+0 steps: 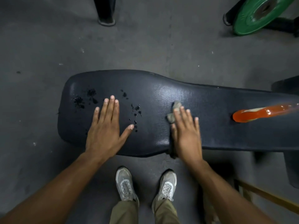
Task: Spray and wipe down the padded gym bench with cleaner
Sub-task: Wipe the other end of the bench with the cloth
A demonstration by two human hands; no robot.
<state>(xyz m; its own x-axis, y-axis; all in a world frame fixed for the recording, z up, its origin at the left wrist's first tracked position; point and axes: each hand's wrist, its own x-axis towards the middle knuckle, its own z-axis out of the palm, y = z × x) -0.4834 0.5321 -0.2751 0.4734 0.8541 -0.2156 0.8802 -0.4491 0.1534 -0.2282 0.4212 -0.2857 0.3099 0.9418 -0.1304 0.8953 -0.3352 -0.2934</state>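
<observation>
Right hand fingers flat on cloth, bench

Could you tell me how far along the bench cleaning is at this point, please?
Spraying looks done: the orange bottle stands set down on the bench, and dark wet-looking spots dot the wide end. In hand: the right hand presses a grey cloth flat at mid-pad while the left hand rests flat beside it. Left: those spots around the left hand are not yet wiped.

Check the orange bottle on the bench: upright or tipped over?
Cannot tell for sure. The orange bottle sits on the bench pad, but the wide-angle view stretches and blurs it, so it could be standing or lying flat.
</observation>
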